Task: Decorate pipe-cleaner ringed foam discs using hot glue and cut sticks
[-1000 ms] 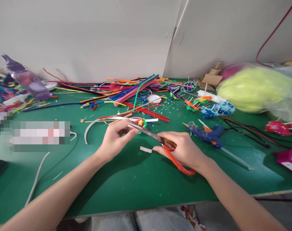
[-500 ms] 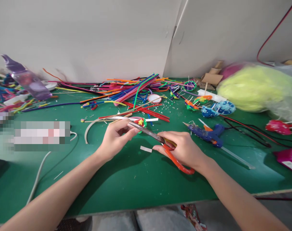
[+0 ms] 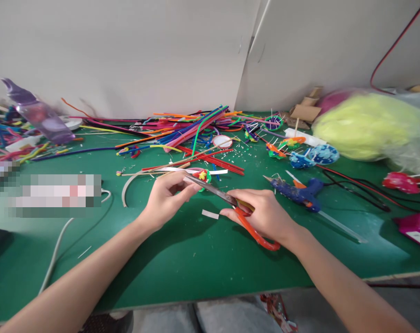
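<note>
My right hand [image 3: 258, 212] is closed on orange-handled scissors [image 3: 256, 233], whose blades point up and left. The blade tips reach the fingertips of my left hand [image 3: 170, 199], which is closed in a pinch; what it holds is too small to make out. Just behind the blades lies a small red, yellow and green piece [image 3: 203, 175]. A white strip [image 3: 218, 172] extends beside it. Below the blades, a short white scrap [image 3: 210, 214] rests on the green table [image 3: 196, 263].
Colourful pipe cleaners [image 3: 192, 132] are piled at the back. On the right are a blue glue gun [image 3: 300, 192], blue decorated pieces [image 3: 322, 154] and a bag of yellow material [image 3: 369, 125]. A purple bottle [image 3: 45, 120] leans at the left; a white cable [image 3: 59, 245] crosses the table.
</note>
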Motion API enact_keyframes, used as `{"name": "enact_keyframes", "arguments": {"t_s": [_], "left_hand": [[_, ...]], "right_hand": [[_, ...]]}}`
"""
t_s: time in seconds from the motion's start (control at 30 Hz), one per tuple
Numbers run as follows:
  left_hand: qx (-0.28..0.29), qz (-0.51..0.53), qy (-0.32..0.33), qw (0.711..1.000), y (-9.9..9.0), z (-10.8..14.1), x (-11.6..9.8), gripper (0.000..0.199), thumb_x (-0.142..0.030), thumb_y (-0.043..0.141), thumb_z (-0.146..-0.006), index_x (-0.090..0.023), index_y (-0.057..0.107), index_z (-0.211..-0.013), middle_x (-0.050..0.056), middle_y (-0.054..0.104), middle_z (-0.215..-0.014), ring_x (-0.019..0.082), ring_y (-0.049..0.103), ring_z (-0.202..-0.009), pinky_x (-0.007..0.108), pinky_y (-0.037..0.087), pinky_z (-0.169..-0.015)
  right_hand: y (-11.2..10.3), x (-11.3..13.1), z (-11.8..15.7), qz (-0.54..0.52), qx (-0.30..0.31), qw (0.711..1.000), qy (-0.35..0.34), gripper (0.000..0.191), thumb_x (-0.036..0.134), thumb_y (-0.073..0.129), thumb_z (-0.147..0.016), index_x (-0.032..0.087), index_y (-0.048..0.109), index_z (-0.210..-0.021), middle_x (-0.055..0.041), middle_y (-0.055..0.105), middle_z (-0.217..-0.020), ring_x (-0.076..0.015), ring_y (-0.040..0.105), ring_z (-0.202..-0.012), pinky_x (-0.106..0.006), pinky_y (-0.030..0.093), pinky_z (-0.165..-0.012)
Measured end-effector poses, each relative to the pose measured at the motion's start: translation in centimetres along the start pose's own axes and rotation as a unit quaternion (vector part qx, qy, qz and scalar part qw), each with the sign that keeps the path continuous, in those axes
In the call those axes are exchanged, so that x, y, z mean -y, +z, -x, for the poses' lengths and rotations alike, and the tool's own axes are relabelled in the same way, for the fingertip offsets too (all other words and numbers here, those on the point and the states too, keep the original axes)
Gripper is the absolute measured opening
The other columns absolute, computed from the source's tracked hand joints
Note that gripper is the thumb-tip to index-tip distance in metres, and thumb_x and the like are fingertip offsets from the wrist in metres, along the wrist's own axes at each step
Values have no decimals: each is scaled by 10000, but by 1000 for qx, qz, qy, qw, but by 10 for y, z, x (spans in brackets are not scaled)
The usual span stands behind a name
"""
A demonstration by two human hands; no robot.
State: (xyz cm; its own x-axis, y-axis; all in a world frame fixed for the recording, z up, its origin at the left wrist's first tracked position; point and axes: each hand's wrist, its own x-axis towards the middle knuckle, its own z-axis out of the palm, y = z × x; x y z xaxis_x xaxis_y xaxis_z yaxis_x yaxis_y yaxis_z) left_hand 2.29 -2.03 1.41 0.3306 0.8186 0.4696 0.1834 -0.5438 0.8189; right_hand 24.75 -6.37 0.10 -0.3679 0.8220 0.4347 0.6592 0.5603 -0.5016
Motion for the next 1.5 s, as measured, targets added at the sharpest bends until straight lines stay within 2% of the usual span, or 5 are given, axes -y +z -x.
{"name": "enact_keyframes", "arguments": {"t_s": [0.53, 0.87, 1.0, 1.27, 1.5], "left_hand": [[-28, 23, 5, 999, 0, 0, -1, 193, -291, 656, -819, -161, 659, -676, 3, 602, -617, 100, 528, -525, 220, 421, -480], [-18, 9, 19, 1000, -1, -1, 0, 227, -313, 664, -813, -166, 671, -641, 4, 604, -591, 110, 527, -536, 244, 398, -501], [0, -9, 28, 1000, -1, -2, 1, 216, -268, 647, -824, -165, 672, -636, 11, 607, -594, 123, 541, -572, 246, 405, -523], [5, -3, 21, 1000, 0, -3, -2, 202, -264, 654, -811, -168, 660, -634, 3, 579, -558, 118, 504, -527, 242, 371, -465], [3, -8, 15, 1000, 0, -2, -1, 235, -282, 658, -812, -169, 645, -607, 3, 580, -563, 118, 503, -528, 248, 370, -474]], "right_hand": [[0, -4, 1, 11, -13, 1000, -17, 262, 416, 661, -824, 168, 674, -907, -28, 657, -721, -116, 503, -548, -237, 399, -539], [-5, 1, 0, 39, 32, 998, 36, 314, 499, 648, -809, 199, 614, -894, 13, 564, -660, -112, 426, -539, -230, 353, -520], [-5, 2, -2, 47, 42, 997, 31, 323, 512, 634, -815, 199, 597, -887, 21, 525, -650, -112, 402, -540, -232, 340, -519], [-2, -2, 1, 31, 2, 1000, -2, 299, 464, 648, -821, 177, 640, -904, -18, 622, -715, -119, 499, -564, -230, 381, -549], [-1, -3, 2, 27, -4, 1000, -11, 304, 456, 650, -823, 160, 657, -891, -20, 636, -713, -117, 498, -562, -232, 385, -553]]}}
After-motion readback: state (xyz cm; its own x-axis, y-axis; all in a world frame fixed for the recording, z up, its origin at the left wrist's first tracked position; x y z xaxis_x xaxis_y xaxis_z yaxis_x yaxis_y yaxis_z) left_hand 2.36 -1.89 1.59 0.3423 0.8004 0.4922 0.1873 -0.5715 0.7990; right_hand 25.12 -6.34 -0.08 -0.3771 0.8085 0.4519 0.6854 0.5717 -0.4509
